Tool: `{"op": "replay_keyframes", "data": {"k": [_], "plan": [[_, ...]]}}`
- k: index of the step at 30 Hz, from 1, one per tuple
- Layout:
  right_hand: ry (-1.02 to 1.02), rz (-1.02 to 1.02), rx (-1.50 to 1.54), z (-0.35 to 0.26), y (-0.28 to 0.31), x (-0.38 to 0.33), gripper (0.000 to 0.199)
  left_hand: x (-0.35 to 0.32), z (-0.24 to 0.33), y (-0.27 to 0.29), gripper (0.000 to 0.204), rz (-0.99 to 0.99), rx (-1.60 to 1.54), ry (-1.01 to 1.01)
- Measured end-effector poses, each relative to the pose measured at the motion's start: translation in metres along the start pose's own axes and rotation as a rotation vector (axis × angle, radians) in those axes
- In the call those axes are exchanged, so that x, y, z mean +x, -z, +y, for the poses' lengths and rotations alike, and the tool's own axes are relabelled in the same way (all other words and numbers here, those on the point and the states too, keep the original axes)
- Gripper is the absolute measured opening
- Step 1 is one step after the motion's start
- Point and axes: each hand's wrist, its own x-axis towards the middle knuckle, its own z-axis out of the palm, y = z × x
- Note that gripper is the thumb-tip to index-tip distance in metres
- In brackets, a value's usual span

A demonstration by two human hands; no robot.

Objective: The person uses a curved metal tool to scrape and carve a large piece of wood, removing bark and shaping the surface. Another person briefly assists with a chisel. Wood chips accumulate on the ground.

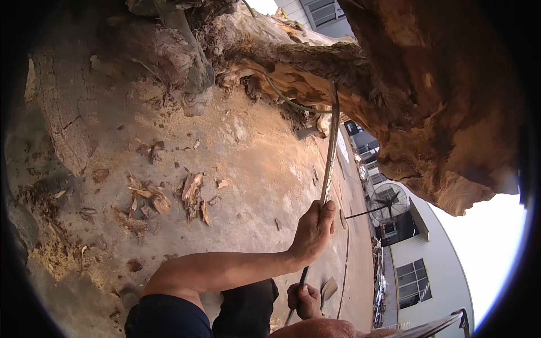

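A long, narrow metal bar (329, 160) slants up the middle of the view. Its far tip meets the hollowed underside of a big gnarled tree trunk (304, 73), whose bark is rough and whose stripped wood shows orange-brown. My left hand (314, 232) is closed round the middle of the bar, thumb uppermost. Lower down, my right hand (307, 299) is wrapped around the bar's near part, close to my dark trousers. Whether the tip has sunk into the wood, I cannot tell. A thin green hose (287, 101) hangs near the tip, behind the bar.
A massive piece of carved-looking wood (439, 124) overhangs the right side. Wood chips (193, 188) and sawdust litter the concrete floor (248, 225). Thick weathered roots (180, 62) come down at the upper left. Beyond stand a round fan (389, 201) and a pale building (434, 253).
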Motion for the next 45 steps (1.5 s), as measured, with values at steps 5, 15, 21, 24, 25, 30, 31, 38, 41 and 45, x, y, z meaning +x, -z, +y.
{"op": "replay_keyframes", "data": {"k": [5,15,21,24,25,30,31,38,41,45], "plan": [[-0.048,0.009,0.086,-0.002,0.023,-0.007,0.060,0.010,0.023,-0.016,0.044,0.007,-0.120,-0.155],[0.067,-0.002,0.076,-0.023,-0.022,-0.032,0.054,-0.033,0.054,-0.016,0.049,-0.217,-0.135,-0.098],[0.088,-0.108,0.068,-0.018,-0.014,-0.012,0.053,-0.027,0.066,-0.012,0.047,-0.166,-0.080,-0.213],[0.044,-0.147,0.098,-0.007,-0.002,0.001,0.052,-0.017,0.074,-0.010,0.048,-0.117,-0.054,-0.234],[0.058,-0.157,0.095,-0.006,0.002,0.009,0.053,-0.013,0.074,-0.011,0.048,-0.103,-0.034,-0.239],[0.099,-0.261,0.126,-0.001,0.021,0.060,0.051,0.011,0.070,-0.012,0.050,-0.046,0.074,-0.334],[0.096,-0.295,0.142,0.002,0.026,0.073,0.049,0.016,0.066,-0.012,0.050,-0.034,0.110,-0.359],[0.215,-0.516,0.153,0.007,0.048,0.162,0.053,0.032,0.042,-0.024,0.055,0.155,0.325,-0.536],[0.215,-0.542,0.174,0.019,0.064,0.180,0.055,0.037,0.025,-0.035,0.056,0.162,0.358,-0.517],[0.242,-0.511,0.188,0.027,0.077,0.184,0.056,0.037,0.010,-0.045,0.055,0.126,0.354,-0.469]]}}
